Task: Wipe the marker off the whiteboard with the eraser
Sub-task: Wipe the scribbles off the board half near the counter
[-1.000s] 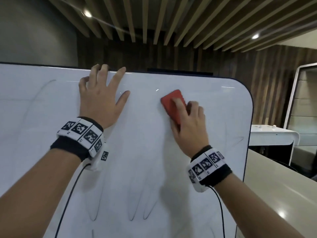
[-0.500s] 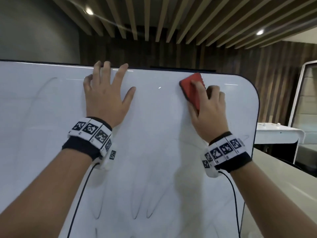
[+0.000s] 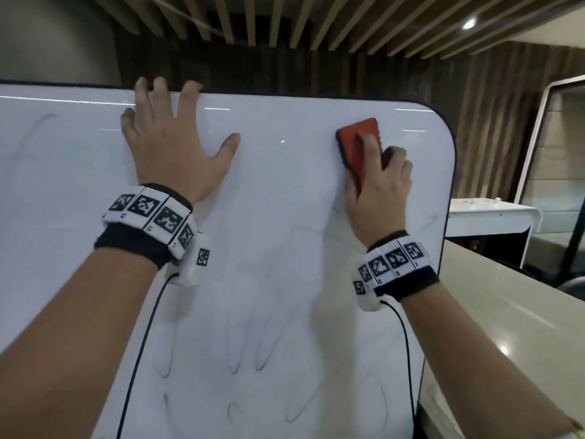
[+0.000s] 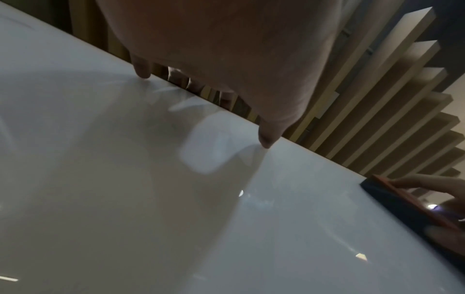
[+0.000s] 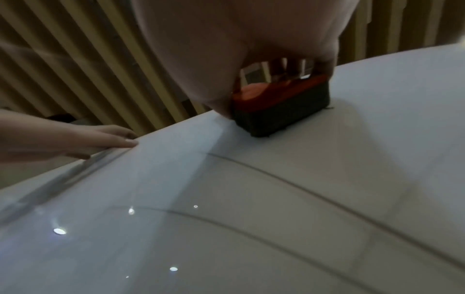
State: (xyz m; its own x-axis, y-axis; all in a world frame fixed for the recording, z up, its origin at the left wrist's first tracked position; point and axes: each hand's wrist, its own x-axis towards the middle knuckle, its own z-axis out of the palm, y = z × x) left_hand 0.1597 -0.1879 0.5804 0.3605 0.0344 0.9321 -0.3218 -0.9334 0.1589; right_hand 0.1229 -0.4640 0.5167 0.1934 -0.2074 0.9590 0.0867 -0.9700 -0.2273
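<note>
A white whiteboard [image 3: 285, 217] with a dark rim fills the head view. My right hand [image 3: 376, 185] grips a red eraser [image 3: 357, 137] with a dark felt base [image 5: 281, 111] and presses it flat on the board near the upper right corner. My left hand [image 3: 171, 147] lies flat on the board at the upper left, its fingers spread and their tips [image 3: 158, 83] over the top edge. Faint grey marker loops [image 3: 234, 359] remain on the lower board. Thin marker arcs [image 5: 289, 179] run just below the eraser in the right wrist view.
A beige counter [image 3: 506, 327] runs along the board's right side. Behind it stands a white table [image 3: 490, 217]. A dark wood-slat wall [image 3: 490, 106] and slatted ceiling lie beyond the top edge. Cables [image 3: 142, 343] hang from both wrist bands.
My right hand has carried the eraser from the board's middle up and to the right, then a little down from the top edge. The left hand has stayed pressed in place.
</note>
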